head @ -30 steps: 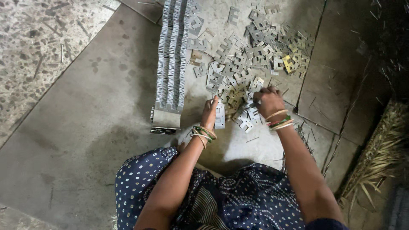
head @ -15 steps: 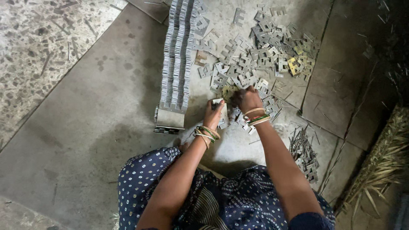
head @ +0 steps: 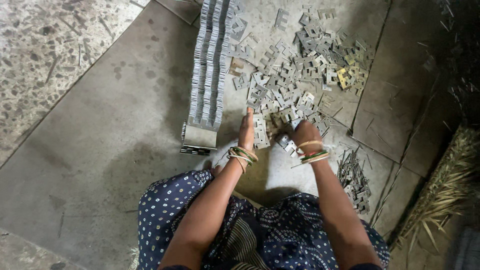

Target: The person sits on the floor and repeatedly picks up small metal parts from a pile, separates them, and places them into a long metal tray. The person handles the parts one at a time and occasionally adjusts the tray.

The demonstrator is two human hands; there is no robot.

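My left hand (head: 246, 131) stands on edge, its flat palme pressed against a small upright stack of E-shaped metal plates (head: 260, 131) on the floor. My right hand (head: 302, 134) is curled over a few loose plates (head: 286, 142) just right of that stack, fingers closed around them. Both wrists wear bangles. Beyond the hands spreads a scattered heap of similar grey metal stampings (head: 300, 70), with one yellowish piece (head: 343, 78) among them.
A long row of neatly stacked plates (head: 210, 70) runs away from me on the left, ending near my left hand. A pile of thin metal strips (head: 354, 177) lies to the right. Dry straw (head: 445, 185) lies at the far right. My patterned blue dress (head: 240, 225) fills the bottom.
My right hand has pulled back from the heap toward me and toward the left hand, bringing plates to the small stack. The left hand stays by the stack.
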